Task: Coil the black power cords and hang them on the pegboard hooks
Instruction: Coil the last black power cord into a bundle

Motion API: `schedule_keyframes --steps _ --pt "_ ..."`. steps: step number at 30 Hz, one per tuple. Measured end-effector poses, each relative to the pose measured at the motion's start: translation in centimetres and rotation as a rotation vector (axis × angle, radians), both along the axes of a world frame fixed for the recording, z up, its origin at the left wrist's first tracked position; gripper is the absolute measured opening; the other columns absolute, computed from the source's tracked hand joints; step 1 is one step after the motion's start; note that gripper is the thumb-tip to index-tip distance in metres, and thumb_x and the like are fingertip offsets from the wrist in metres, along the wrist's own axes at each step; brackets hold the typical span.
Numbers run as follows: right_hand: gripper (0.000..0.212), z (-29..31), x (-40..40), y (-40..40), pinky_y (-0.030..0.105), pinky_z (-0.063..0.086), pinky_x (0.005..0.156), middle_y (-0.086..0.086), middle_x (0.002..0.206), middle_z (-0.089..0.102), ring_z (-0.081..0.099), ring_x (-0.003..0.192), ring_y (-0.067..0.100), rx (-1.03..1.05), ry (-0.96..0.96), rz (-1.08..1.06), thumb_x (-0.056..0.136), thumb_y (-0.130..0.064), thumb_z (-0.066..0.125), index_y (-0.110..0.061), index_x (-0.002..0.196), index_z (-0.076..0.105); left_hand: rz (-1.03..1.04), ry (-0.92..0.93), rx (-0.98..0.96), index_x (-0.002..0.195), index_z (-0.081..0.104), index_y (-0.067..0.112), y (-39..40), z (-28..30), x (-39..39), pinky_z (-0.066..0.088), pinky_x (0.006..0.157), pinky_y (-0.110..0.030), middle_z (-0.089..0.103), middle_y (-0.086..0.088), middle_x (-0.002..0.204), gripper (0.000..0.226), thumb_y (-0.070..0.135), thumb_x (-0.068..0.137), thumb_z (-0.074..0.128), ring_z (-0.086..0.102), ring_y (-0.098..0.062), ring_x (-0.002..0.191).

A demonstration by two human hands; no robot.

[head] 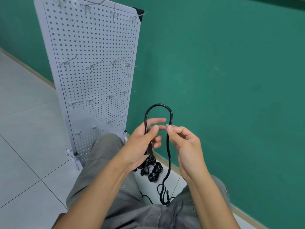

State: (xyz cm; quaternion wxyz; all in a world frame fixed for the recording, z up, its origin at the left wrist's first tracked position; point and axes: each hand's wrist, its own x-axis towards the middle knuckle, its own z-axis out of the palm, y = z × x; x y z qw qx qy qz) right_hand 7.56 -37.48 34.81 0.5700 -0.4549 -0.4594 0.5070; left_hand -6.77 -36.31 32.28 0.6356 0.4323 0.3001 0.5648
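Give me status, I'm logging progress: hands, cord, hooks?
Left hand grips plug end, right hand pinches black power cord, first loop formed. Bundled cords on floor. Pegboard hooks bare, nothing blocking.

One white pegboard [92,76]. One loose black power cord [168,156] looped between two hands: left hand [142,142], right hand [186,149]. About three coiled cord bundles [152,169] on the floor. Roughly eighteen metal hooks [93,65], some blurred.
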Motion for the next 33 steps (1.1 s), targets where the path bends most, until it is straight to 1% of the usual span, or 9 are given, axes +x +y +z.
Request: schedule_keyframes --steps 3,4,8,11,16,19,25,29,33 --pt "0.015 0.9 0.2 0.1 0.009 0.042 0.088 -0.008 0.116 0.073 0.065 0.107 -0.005 0.040 -0.155 -0.022 0.088 -0.018 0.077 -0.011 0.074 0.076 -0.016 0.135 0.065 0.137 0.061 0.019 -0.1 0.2 -0.5 0.044 0.100 -0.039 0.070 -0.006 0.130 0.032 0.023 0.109 0.046 0.065 -0.021 0.119" --pt "0.015 1.2 0.3 0.2 0.006 0.042 0.085 -0.009 0.117 0.072 0.065 0.107 -0.006 0.057 -0.199 -0.020 0.087 -0.017 0.078 -0.009 0.074 0.077 -0.051 0.112 0.060 0.137 0.060 0.018 -0.1 0.3 -0.6 0.043 0.106 -0.043 0.070 -0.009 0.130 0.033 0.023 0.108 0.045 0.065 -0.023 0.122" --pt "0.015 2.1 0.8 0.6 0.025 0.044 0.099 -0.010 0.114 0.070 0.064 0.113 0.001 0.126 -0.383 -0.013 0.084 -0.019 0.081 -0.015 0.070 0.080 -0.197 -0.012 -0.011 0.136 0.057 0.014 -0.7 1.2 -0.8 0.057 0.095 -0.039 0.074 -0.014 0.110 0.032 0.016 0.109 0.041 0.072 -0.028 0.095" --pt "0.007 2.8 1.1 0.9 0.023 0.048 0.090 -0.011 0.106 0.072 0.066 0.104 -0.001 0.166 -0.459 -0.046 0.083 -0.021 0.083 -0.021 0.083 0.076 -0.239 0.003 -0.039 0.131 0.060 0.007 -0.7 1.4 -1.2 0.058 0.083 -0.038 0.069 -0.011 0.091 0.030 0.018 0.109 0.043 0.064 -0.021 0.072" --pt "0.050 3.7 1.1 1.5 0.044 0.050 0.104 0.009 0.137 0.065 0.062 0.126 0.029 0.162 -0.051 0.393 0.098 -0.046 0.048 -0.024 0.143 0.049 -0.350 -0.057 -0.077 0.122 0.058 -0.003 -1.6 2.6 -0.1 0.055 0.066 -0.027 0.048 0.002 0.071 0.034 0.023 0.107 0.043 0.046 -0.011 0.056" --pt "0.054 4.3 0.7 1.5 0.048 0.049 0.107 0.015 0.141 0.061 0.058 0.132 0.034 0.113 0.042 0.499 0.102 -0.048 0.029 -0.020 0.144 0.046 -0.402 -0.116 -0.081 0.108 0.064 0.002 -1.9 3.0 0.2 0.054 0.063 -0.026 0.047 0.002 0.072 0.031 0.026 0.105 0.045 0.044 -0.009 0.054" --pt "0.046 4.2 0.5 2.0 0.031 0.059 0.073 0.016 0.127 0.067 0.065 0.118 0.031 0.076 0.152 0.502 0.099 -0.044 0.039 -0.017 0.135 0.052 -0.402 -0.240 -0.070 0.093 0.050 0.008 -2.4 3.5 0.6 0.059 0.072 -0.034 0.050 -0.003 0.069 0.025 0.029 0.104 0.043 0.056 -0.016 0.059" --pt "0.043 3.5 0.9 2.5 0.037 0.057 0.090 0.016 0.122 0.068 0.067 0.108 0.029 0.057 0.202 0.465 0.099 -0.041 0.044 -0.018 0.134 0.057 -0.357 -0.215 -0.031 0.102 0.049 0.008 -2.1 2.8 1.2 0.059 0.068 -0.035 0.043 0.004 0.062 0.026 0.035 0.104 0.047 0.053 -0.015 0.057" --pt "0.039 3.6 1.4 3.0 0.037 0.056 0.092 0.015 0.124 0.068 0.069 0.108 0.029 0.073 0.234 0.404 0.101 -0.036 0.043 -0.019 0.134 0.057 -0.427 -0.222 -0.007 0.120 0.058 0.017 -1.6 2.2 0.3 0.054 0.065 -0.030 0.034 0.005 0.072 0.027 0.036 0.100 0.059 0.042 -0.011 0.058"
